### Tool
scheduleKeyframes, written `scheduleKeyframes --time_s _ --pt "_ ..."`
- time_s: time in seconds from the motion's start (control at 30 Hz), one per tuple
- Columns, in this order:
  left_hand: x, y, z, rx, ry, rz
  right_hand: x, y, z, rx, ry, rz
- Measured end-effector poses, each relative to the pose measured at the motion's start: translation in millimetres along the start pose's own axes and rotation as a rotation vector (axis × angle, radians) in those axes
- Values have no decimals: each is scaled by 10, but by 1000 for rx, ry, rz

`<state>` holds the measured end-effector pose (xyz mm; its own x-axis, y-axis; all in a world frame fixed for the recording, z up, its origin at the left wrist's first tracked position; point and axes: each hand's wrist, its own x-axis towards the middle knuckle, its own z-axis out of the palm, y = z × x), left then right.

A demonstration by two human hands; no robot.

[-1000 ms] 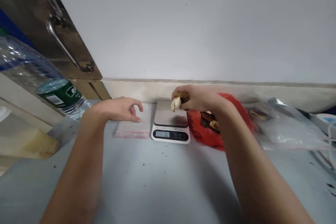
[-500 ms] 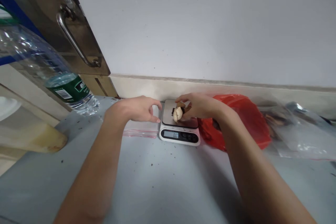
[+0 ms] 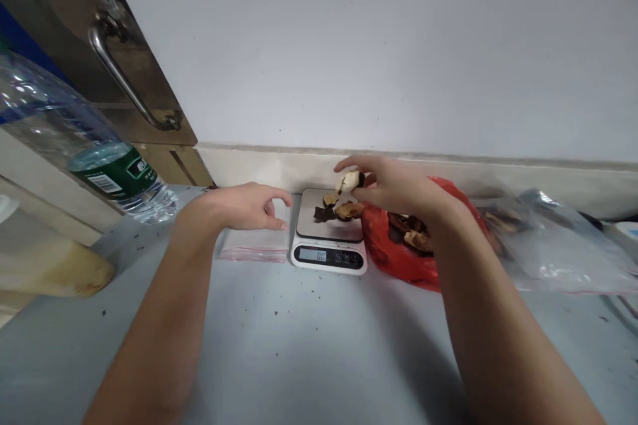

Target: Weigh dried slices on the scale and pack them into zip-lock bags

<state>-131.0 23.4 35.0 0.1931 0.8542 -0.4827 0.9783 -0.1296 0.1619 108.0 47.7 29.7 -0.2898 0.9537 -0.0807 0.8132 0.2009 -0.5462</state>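
Observation:
A white digital scale [image 3: 329, 257] stands by the wall, its display reading 0.0. Several dried slices, brown and tan with dark edges, lie on its metal plate [image 3: 312, 226]. Just above them, my right hand [image 3: 383, 182] pinches a pale, dark-rimmed dried slice [image 3: 350, 180] between thumb and fingers. My left hand [image 3: 249, 206] is at the scale's left side, fingers and thumb apart and nothing between them. Beneath it lie clear zip bags [image 3: 254, 249]. To the right, partly behind my right forearm, a red plastic bag [image 3: 389, 255] holds more dried slices [image 3: 417, 240].
A large water bottle [image 3: 119, 169] with a green label stands at left, beside a translucent container [image 3: 60, 262] of yellowish contents. Clear plastic bags [image 3: 563, 252] lie at right. The white wall [image 3: 373, 66] bounds the back. Dark crumbs dot the grey-blue tabletop [image 3: 279, 352].
My right hand has risen slightly off the plate with the pale slice, showing other slices on the scale. My left hand stays open beside it. The view has shifted a little.

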Motion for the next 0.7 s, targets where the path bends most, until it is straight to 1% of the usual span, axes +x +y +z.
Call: scheduleKeyframes --time_s 0.1,0.2,0.3,0.4,0.53,0.6,0.7 --pt "-6 28 -1 -2 -1 2 3 34 -19 111 0 -50" --pt "-11 57 -1 -13 -11 1 -2 59 -45 174 8 -53" --pt "-12 61 -3 -22 -24 -10 -24 61 -88 152 9 -20" --pt "-10 51 -3 -24 -22 -9 -40 54 -103 102 -20 -8" --pt "-5 61 1 -13 -18 0 -23 53 14 32 -28 8" --pt "-2 76 3 -8 -20 4 -7 44 112 21 -36 -31" --pt "-6 91 -2 -11 -36 2 18 23 227 -6 -117 -99"
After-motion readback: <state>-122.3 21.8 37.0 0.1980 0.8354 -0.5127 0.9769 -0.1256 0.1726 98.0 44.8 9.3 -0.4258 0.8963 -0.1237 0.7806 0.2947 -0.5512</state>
